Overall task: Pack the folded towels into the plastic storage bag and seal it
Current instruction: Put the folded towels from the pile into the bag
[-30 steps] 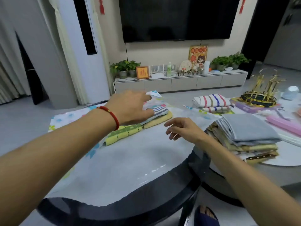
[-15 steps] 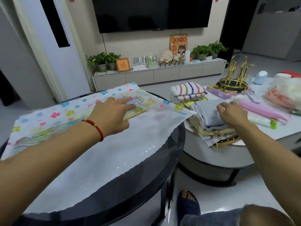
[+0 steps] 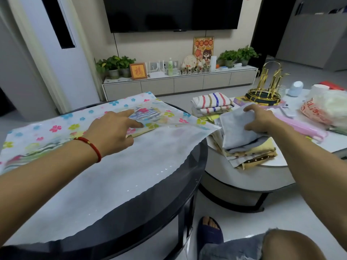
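The plastic storage bag (image 3: 116, 169), clear with a flower print at its far end, lies flat on a dark round table (image 3: 189, 177). A striped towel and a yellow one (image 3: 148, 114) show through its flowered part. My left hand (image 3: 114, 131) rests flat on the bag, fingers spread, over those towels. To the right, a stack of folded towels (image 3: 249, 151) sits on a lower white table (image 3: 249, 175). My right hand (image 3: 260, 119) grips the top grey towel (image 3: 238, 130), lifting its far edge. A second pile of striped towels (image 3: 212, 103) lies further back.
On the white table stand a gold rack (image 3: 266, 91), a pink box (image 3: 304, 128) and a filled plastic bag (image 3: 326, 109). My foot in a dark slipper (image 3: 209, 231) is on the floor between the tables. A TV cabinet (image 3: 178, 83) runs along the far wall.
My right hand moved from the bag's mouth over to the towel stack and closed on the top grey towel. The bag's flowered flap now covers the towels under my left hand.
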Motion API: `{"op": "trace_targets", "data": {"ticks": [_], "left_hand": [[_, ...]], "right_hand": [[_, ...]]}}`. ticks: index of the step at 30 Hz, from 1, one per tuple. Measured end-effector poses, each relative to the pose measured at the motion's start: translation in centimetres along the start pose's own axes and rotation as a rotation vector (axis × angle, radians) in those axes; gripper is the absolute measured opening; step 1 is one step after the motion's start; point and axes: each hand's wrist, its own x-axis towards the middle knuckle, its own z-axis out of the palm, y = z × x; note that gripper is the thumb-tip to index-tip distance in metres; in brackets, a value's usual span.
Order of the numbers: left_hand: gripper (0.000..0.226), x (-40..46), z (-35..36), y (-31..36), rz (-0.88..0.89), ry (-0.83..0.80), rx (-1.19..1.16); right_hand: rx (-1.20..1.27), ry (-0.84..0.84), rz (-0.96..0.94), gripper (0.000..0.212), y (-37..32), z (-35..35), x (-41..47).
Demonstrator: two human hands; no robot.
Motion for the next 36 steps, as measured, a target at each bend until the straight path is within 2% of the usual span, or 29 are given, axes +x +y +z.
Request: {"op": "trace_targets", "data": {"ticks": [3, 7, 10, 13, 18, 20, 24, 27, 29, 31, 33, 36], "left_hand": [[0.044, -1.6, -0.5, -1.1, -0.036, -0.035, 0.014], [0.049, -3.6, -1.4, -2.5, -0.091, -0.116, 0.027], [0.055, -4.3, -2.7, -3.4, -0.143, -0.147, 0.017], [0.056, -3.9, -5.2, -4.5, -0.138, -0.097, 0.019], [0.061, -3.5, -9.4, -6.2, -0.144, -0.054, -0.091], [0.053, -3.4, -10.3, -6.5, -0.131, -0.047, -0.137], [0.046, -3.0, -10.8, -7.2, -0.123, -0.009, -0.183], [0.046, -2.7, -10.8, -8.0, -0.106, 0.008, -0.211], [0.045, -2.7, -10.8, -8.3, -0.102, 0.020, -0.220], [0.045, -3.0, -10.6, -8.6, -0.099, 0.042, -0.222], [0.048, -3.4, -10.4, -8.7, -0.105, 0.050, -0.218], [0.055, -4.0, -9.9, -8.3, -0.122, 0.039, -0.208]], "right_hand": [[0.140, -0.046, -0.021, 0.054, -1.1, -1.6, -2.4], [0.471, -0.279, -0.010, 0.026, -3.8, -4.5, -8.0], [0.607, -0.517, -0.145, 0.032, -7.5, -5.4, -13.1], [0.662, -0.775, -0.283, 0.045, -12.6, -3.4, -17.1], [0.833, -0.953, -0.352, 0.032, -23.3, 6.0, -18.7], [0.946, -0.940, -0.305, 0.025, -27.7, 10.3, -18.0], [1.185, -0.758, -0.203, 0.026, -36.3, 17.7, -15.5], [1.598, -0.594, -0.099, 0.034, -41.0, 21.6, -14.4], [1.723, -0.590, -0.047, 0.051, -42.2, 23.6, -14.2], [1.604, -0.688, 0.002, 0.071, -41.7, 25.5, -14.4], [1.338, -0.755, -0.039, 0.080, -40.3, 26.8, -14.5], [0.986, -0.569, -0.190, 0.060, -37.6, 26.7, -14.4]]}}
